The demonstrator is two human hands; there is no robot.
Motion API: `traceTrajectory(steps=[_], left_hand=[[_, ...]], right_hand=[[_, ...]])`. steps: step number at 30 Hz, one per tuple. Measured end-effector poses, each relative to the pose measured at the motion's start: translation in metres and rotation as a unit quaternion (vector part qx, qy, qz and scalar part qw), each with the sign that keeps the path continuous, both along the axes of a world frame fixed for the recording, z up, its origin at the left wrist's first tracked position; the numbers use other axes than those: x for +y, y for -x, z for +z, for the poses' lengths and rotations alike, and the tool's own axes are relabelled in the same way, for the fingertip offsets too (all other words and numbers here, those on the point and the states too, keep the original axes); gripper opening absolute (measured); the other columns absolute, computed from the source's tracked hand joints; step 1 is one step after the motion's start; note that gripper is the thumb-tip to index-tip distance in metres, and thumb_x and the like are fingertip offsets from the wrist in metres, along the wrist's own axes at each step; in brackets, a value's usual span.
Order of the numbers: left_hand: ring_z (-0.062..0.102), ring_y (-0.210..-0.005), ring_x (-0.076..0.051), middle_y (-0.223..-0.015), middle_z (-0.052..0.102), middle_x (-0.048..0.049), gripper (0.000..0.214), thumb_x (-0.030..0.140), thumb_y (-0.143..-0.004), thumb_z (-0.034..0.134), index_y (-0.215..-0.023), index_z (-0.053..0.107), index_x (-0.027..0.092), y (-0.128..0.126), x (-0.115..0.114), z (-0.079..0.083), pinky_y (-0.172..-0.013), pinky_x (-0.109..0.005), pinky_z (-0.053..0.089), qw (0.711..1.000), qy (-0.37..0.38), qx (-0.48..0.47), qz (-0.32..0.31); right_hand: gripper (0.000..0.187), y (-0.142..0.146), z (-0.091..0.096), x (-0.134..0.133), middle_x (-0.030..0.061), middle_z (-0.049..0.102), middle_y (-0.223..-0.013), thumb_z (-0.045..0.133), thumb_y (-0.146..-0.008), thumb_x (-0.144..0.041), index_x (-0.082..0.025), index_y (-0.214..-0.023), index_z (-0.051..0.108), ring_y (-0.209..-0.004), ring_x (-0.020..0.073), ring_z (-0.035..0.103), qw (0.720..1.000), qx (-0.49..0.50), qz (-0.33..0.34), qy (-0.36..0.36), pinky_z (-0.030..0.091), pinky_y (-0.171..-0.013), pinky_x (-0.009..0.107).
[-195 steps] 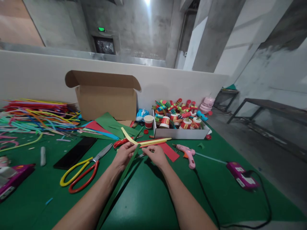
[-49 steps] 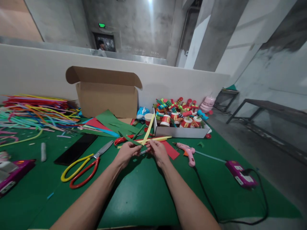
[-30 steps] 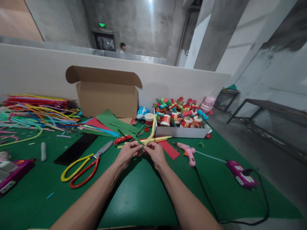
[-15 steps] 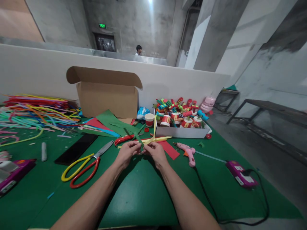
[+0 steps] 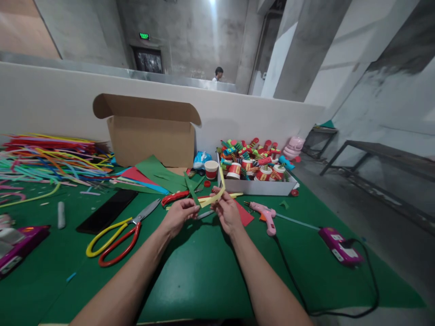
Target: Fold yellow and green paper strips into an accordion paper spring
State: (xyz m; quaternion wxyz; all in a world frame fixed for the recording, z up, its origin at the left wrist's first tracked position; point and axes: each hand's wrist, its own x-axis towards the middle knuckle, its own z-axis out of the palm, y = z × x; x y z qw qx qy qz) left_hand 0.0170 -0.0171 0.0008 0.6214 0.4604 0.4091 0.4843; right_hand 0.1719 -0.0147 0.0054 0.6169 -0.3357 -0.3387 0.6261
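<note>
Between the fingertips of my left hand (image 5: 180,216) a green paper strip (image 5: 192,190) is pinched, its free end pointing up and away. My right hand (image 5: 227,210) holds a yellow paper strip (image 5: 221,185), which bends upward in front of the white box. A gap separates the two hands, and a thin grey stick-like thing (image 5: 205,214) lies on the table there. Behind the hands are more yellow strips (image 5: 207,202), red-handled scissors (image 5: 175,198) and a red paper piece (image 5: 245,214). Large scissors (image 5: 136,222) with yellow and red handles lie left of my left hand.
A white box (image 5: 258,187) holds several decorated paper cups. The pink glue gun (image 5: 267,215) has a cord trailing right. Pipe cleaners (image 5: 57,158), a black phone (image 5: 108,210), a cardboard box (image 5: 152,140) and green paper (image 5: 158,174) occupy the left side. A person (image 5: 218,74) is beyond the partition.
My hands have moved apart; the right one went slightly right and up with the yellow strip. The grey stick between them now shows more. The person behind has shifted right.
</note>
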Motion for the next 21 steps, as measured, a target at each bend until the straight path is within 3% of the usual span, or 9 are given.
traceTrajectory(steps=[4, 9, 12, 21], left_hand=[[0.047, -0.046, -0.008, -0.05, 0.053, 0.0023, 0.032, 0.037, -0.054, 0.077, -0.06, 0.054, 0.015, 0.003, 0.002, -0.002, -0.047, -0.019, 0.032, 1.0, -0.005, 0.01, -0.002], [0.045, -0.048, -0.008, -0.05, 0.053, 0.0017, 0.029, 0.037, -0.058, 0.073, -0.058, 0.054, 0.015, 0.002, 0.001, 0.001, -0.05, -0.021, 0.033, 0.997, -0.038, 0.063, -0.022], [0.044, -0.049, -0.009, -0.05, 0.052, 0.0018, 0.028, 0.037, -0.06, 0.071, -0.056, 0.054, 0.015, 0.001, -0.001, 0.003, -0.051, -0.022, 0.035, 0.994, -0.064, 0.09, -0.023], [0.046, -0.049, -0.01, -0.05, 0.052, 0.0015, 0.027, 0.037, -0.059, 0.069, -0.055, 0.054, 0.015, -0.003, -0.002, 0.007, -0.052, -0.023, 0.037, 0.989, -0.08, 0.122, 0.011]], right_hand=[[0.024, 0.001, -0.001, 0.002, -0.0005, 0.066, -0.074, 0.069, -0.059, -0.028, -0.02, -0.082, 0.068, -0.052, 0.0072, 0.048, 0.996, -0.028, -0.076, -0.028, 0.043, -0.052, 0.021], [0.018, 0.009, -0.013, 0.0, -0.0023, 0.057, -0.053, 0.075, -0.05, -0.027, -0.016, -0.061, 0.065, -0.048, 0.0086, 0.048, 0.995, -0.076, -0.006, 0.065, 0.043, -0.05, 0.023], [0.024, 0.012, -0.013, -0.004, -0.0023, 0.058, -0.053, 0.079, -0.046, -0.026, -0.016, -0.062, 0.065, -0.048, 0.0091, 0.051, 0.993, -0.097, 0.033, 0.064, 0.045, -0.052, 0.024], [0.026, 0.013, -0.01, -0.006, -0.0026, 0.059, -0.054, 0.08, -0.049, -0.033, -0.016, -0.062, 0.065, -0.05, 0.0081, 0.053, 0.99, -0.118, 0.05, 0.056, 0.045, -0.056, 0.022]])
